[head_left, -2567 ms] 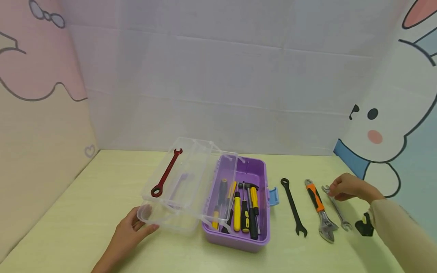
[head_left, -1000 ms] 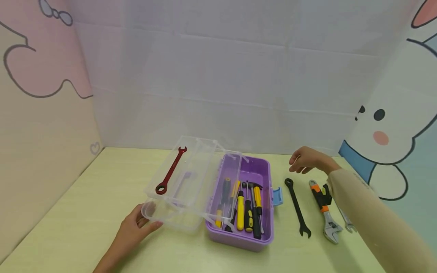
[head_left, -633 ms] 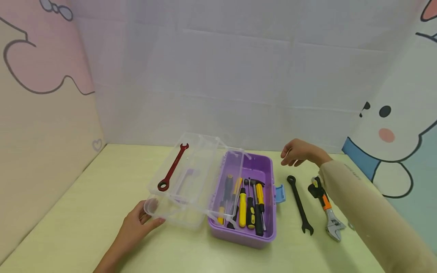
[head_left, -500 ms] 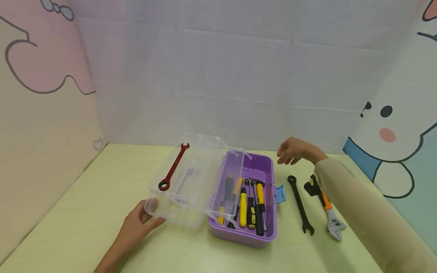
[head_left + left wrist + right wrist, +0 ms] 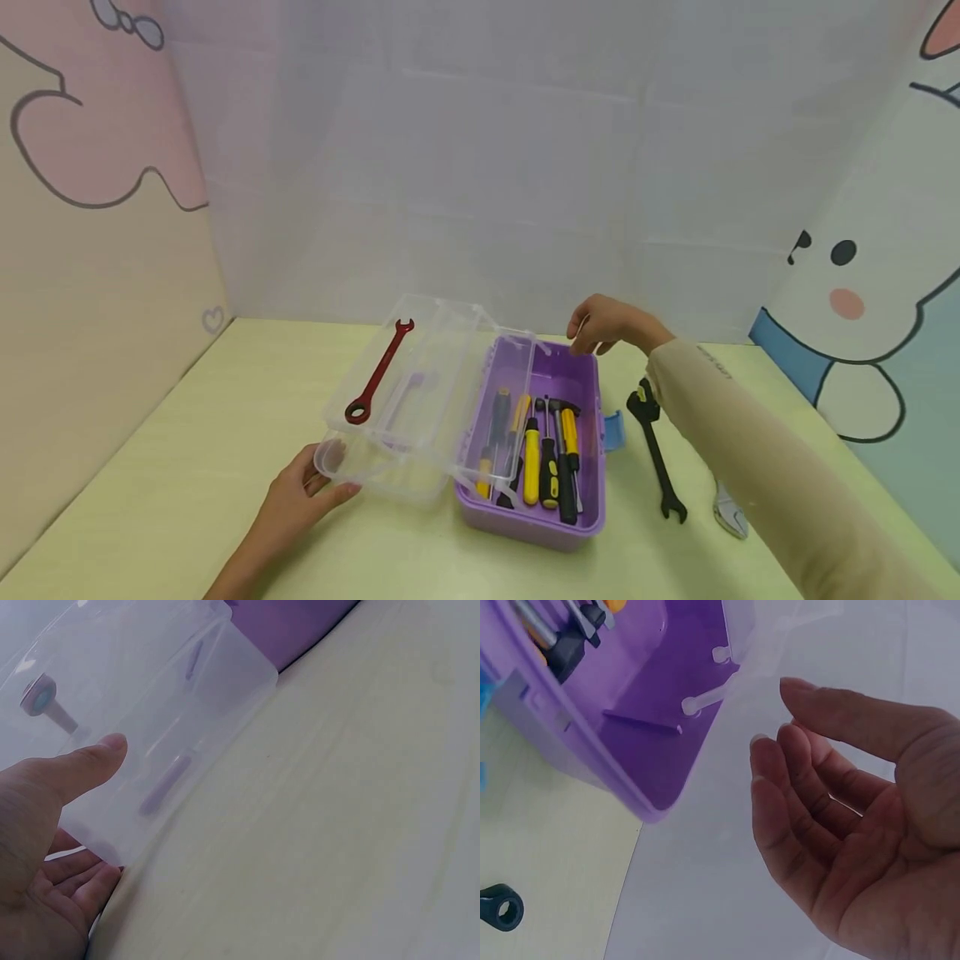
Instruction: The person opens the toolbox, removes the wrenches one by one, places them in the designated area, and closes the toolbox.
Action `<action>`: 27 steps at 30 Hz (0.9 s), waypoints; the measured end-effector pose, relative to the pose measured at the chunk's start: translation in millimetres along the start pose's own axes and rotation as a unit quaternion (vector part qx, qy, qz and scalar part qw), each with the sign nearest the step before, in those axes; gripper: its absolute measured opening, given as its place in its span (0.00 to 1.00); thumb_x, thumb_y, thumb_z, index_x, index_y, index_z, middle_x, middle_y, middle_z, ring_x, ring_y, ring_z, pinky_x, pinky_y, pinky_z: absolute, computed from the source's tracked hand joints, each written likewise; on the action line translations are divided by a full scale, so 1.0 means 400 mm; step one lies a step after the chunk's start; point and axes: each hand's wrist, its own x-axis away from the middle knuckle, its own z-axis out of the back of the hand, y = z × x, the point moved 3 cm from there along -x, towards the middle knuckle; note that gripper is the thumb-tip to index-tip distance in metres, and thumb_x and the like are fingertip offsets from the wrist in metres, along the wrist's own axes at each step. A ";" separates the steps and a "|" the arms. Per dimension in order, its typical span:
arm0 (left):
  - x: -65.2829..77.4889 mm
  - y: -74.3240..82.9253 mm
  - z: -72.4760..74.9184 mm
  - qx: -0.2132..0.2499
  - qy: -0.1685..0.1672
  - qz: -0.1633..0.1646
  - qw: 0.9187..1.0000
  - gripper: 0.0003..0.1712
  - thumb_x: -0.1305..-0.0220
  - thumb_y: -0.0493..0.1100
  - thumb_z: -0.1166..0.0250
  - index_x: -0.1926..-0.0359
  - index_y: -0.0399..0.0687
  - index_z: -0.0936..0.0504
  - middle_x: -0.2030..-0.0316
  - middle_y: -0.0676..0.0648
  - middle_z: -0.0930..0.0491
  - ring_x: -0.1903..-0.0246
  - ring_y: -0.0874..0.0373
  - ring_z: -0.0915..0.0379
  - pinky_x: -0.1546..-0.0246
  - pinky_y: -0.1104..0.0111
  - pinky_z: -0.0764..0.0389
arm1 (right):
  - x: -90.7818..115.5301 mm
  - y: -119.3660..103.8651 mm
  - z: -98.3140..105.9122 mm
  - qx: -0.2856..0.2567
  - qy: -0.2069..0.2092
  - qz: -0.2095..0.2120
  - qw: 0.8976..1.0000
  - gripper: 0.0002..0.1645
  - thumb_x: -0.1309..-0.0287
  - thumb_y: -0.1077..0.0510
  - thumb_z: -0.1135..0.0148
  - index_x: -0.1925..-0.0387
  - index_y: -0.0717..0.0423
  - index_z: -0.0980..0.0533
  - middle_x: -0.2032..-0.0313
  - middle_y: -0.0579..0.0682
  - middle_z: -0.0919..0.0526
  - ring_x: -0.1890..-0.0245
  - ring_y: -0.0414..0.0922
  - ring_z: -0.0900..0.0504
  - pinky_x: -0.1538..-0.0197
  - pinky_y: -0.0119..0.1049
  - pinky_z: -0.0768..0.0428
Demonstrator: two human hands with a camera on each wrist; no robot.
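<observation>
My left hand [image 5: 292, 504] holds the near corner of the clear plastic lid [image 5: 429, 421] of a purple toolbox [image 5: 532, 533], which lies folded back to the left. In the left wrist view, the thumb [image 5: 97, 761] lies over the lid and the fingers are at its edge. A dark red combination wrench [image 5: 380, 371] rests on the lid. My right hand [image 5: 611, 323] hovers by the toolbox's far right corner, fingers loosely bent with nothing in them. Inside the box lie a yellow-handled screwdriver [image 5: 532, 471], a claw hammer [image 5: 565, 467] and several other tools.
Right of the toolbox, a black combination wrench [image 5: 660, 471] lies on the table. Beyond it an adjustable wrench [image 5: 729, 510] is mostly covered by the right sleeve [image 5: 757, 467]. A blue latch [image 5: 613, 431] sticks out from the box's right side. A white cloth wall [image 5: 450, 183] stands behind.
My right hand has let go of the small silver wrench on the right and moved left, empty, to the toolbox's far corner. My left hand stays on the lid.
</observation>
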 end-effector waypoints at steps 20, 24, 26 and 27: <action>0.000 -0.001 -0.007 -0.007 -0.012 0.006 1.000 0.40 0.44 0.48 0.30 0.36 0.36 0.37 0.37 0.28 0.35 0.37 0.36 0.35 0.44 0.61 0.22 | -0.029 -0.142 -0.030 0.013 0.034 0.109 0.993 0.08 0.48 0.67 0.35 0.64 0.65 0.23 0.73 0.51 0.20 0.69 0.51 0.21 0.65 0.42 0.18; 0.002 -0.005 -0.004 -0.009 -0.012 0.010 1.000 0.40 0.43 0.48 0.30 0.36 0.36 0.38 0.37 0.26 0.36 0.38 0.36 0.35 0.45 0.62 0.21 | -0.046 -0.178 -0.044 0.009 0.037 0.153 0.988 0.07 0.49 0.68 0.35 0.66 0.64 0.23 0.75 0.50 0.21 0.68 0.55 0.22 0.64 0.46 0.18; 0.003 -0.006 -0.004 -0.007 -0.012 0.011 1.000 0.40 0.43 0.47 0.30 0.36 0.35 0.38 0.37 0.26 0.36 0.38 0.35 0.35 0.45 0.62 0.21 | -0.057 -0.194 -0.050 0.014 0.040 0.167 0.985 0.07 0.49 0.68 0.35 0.65 0.64 0.23 0.75 0.49 0.22 0.71 0.52 0.22 0.65 0.43 0.19; 0.003 -0.006 -0.004 -0.007 -0.013 0.011 1.000 0.40 0.43 0.47 0.30 0.36 0.35 0.38 0.37 0.26 0.36 0.38 0.35 0.35 0.45 0.62 0.21 | -0.061 -0.204 -0.052 0.017 0.040 0.174 0.984 0.08 0.49 0.68 0.35 0.65 0.65 0.23 0.74 0.50 0.22 0.71 0.50 0.23 0.66 0.41 0.19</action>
